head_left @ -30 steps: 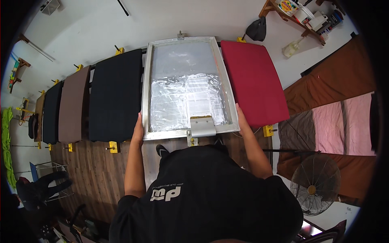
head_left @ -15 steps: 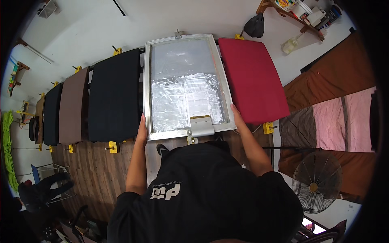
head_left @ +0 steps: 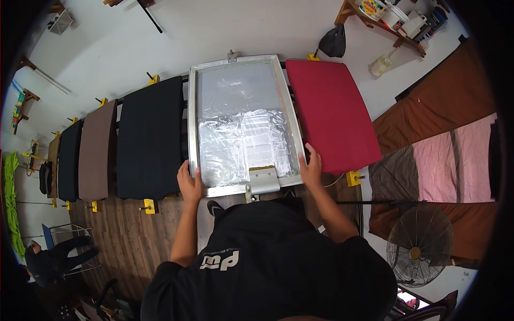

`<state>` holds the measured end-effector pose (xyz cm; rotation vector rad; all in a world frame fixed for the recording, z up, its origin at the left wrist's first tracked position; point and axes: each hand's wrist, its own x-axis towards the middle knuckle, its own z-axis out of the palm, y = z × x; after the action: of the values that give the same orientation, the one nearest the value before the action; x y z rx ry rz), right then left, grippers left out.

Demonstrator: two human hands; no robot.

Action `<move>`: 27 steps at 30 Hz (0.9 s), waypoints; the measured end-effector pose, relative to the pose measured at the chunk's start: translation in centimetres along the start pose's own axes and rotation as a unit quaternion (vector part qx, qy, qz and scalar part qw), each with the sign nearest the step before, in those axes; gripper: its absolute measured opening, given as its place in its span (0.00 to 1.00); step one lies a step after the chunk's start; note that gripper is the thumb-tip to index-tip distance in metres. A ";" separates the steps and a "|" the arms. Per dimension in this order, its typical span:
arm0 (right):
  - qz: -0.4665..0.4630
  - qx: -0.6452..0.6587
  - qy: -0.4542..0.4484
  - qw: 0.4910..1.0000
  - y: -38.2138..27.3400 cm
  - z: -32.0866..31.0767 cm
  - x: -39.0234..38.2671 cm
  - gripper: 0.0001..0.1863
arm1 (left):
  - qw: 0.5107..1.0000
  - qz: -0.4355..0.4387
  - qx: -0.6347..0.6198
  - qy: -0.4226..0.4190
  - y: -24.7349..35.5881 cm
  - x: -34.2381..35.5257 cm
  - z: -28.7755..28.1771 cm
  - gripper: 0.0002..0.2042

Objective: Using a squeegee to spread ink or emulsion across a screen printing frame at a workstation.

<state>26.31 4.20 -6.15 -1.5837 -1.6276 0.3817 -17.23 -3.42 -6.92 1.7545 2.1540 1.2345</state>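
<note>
In front of me lies a silk screen (head_left: 241, 88), a metal-framed mesh panel with shiny clear film over its nearer half. A bent metal plate (head_left: 264, 180) sits at its near edge. My left hand (head_left: 190, 184) is at the near left corner, thumb along the frame and fingers at its outer side. At the right side, my right hand (head_left: 311, 168) holds the frame likewise, its fingers toward the red cloth. Parts of the fingers are hidden against the frame. A black cloth-covered board (head_left: 150, 136) lies left of the screen, a red cloth-covered board (head_left: 334, 112) right of it.
Brown (head_left: 97, 150) and black boards continue leftward, with yellow clamps (head_left: 150, 206) along the rail. A fan (head_left: 419, 246) stands at the lower right near hanging brown and pink fabric (head_left: 441, 160). Another person (head_left: 59, 254) is at the lower left.
Both hands have turned so their backs and fingers show more, and they sit at the frame's near sides. The screen and boards appear slightly lower in view.
</note>
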 end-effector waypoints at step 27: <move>-0.177 -0.186 -0.484 0.836 -11.3 6.2 9.7 0.24 | 0.833 0.161 0.200 -0.490 19.3 9.8 9.8 0.21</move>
<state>15.26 13.37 1.19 -1.3518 -2.8681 0.7815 -0.19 10.17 2.62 2.2345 1.5382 -0.2185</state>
